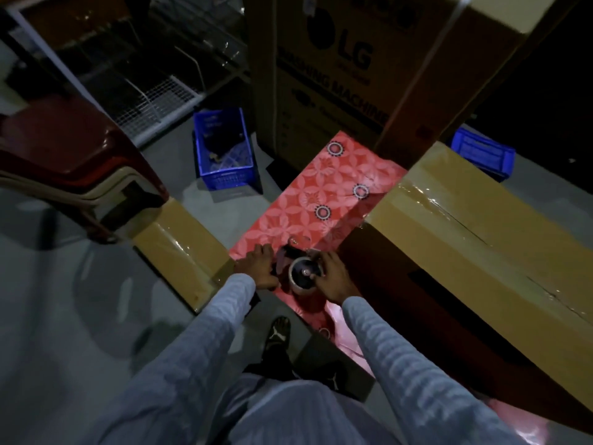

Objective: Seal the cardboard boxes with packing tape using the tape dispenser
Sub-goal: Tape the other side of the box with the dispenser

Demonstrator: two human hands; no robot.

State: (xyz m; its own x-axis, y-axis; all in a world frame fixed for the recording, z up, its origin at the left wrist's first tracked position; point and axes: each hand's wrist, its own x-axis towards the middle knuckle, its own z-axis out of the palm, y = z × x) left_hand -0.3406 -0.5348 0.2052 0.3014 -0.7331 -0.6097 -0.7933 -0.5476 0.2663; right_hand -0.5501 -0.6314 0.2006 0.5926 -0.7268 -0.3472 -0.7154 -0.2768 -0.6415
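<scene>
Fingers: left hand [260, 268] curled on tape dispenser [296, 268] handle; right hand [332, 277] grips its tape roll side.
Dispenser: on red floral sheet [321, 194], centre, betw. boxes.
Boxes: taped box [481, 236] right; smaller taped box [183, 245] left.
Far: LG carton [337, 75], blue crate [223, 149].

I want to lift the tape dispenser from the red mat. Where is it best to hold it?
Probably by the handle end, from the left: the tape dispenser lies flat, roll up, and the left hand is already there.
</scene>
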